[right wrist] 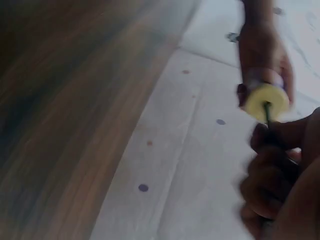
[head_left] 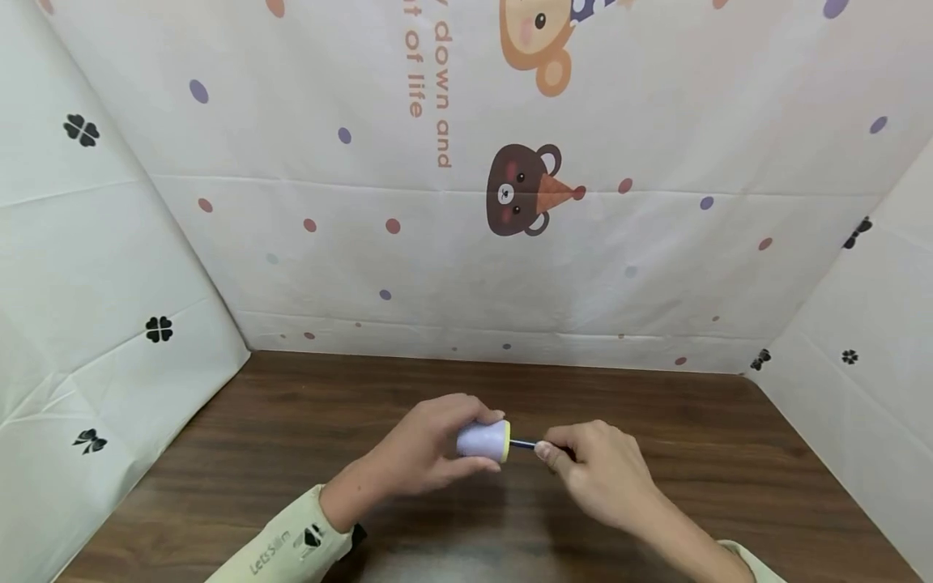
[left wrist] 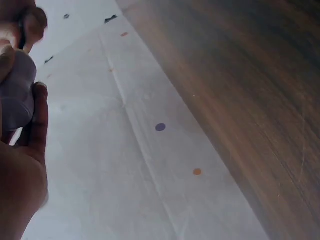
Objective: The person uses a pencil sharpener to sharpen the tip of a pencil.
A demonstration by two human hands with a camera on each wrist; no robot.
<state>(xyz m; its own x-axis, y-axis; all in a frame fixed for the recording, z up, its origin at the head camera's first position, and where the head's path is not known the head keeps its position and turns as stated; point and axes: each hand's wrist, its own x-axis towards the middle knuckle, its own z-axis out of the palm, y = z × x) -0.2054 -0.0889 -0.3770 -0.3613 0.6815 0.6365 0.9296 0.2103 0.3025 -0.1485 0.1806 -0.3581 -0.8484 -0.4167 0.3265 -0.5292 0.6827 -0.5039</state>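
In the head view, my left hand (head_left: 419, 449) grips a small light-purple cylinder (head_left: 481, 441) between thumb and fingers, held on its side above the table. Its yellow end (right wrist: 266, 102) faces my right hand (head_left: 607, 470). That hand holds a thin, dark-shafted tool (head_left: 523, 444) that looks like a screwdriver; the fingers cover most of its handle. In the right wrist view, the shaft's tip meets a dark spot at the middle of the yellow end; how deep it reaches is hidden. At the left edge of the left wrist view, the purple cylinder (left wrist: 19, 95) shows dimly.
Below both hands lies a dark wood-grain table (head_left: 350, 389). White printed sheets stand around it: a back sheet (head_left: 437, 267) with dots and bear heads, a left sheet (head_left: 80, 267) and a right sheet (head_left: 875, 405) with black clovers and bows.
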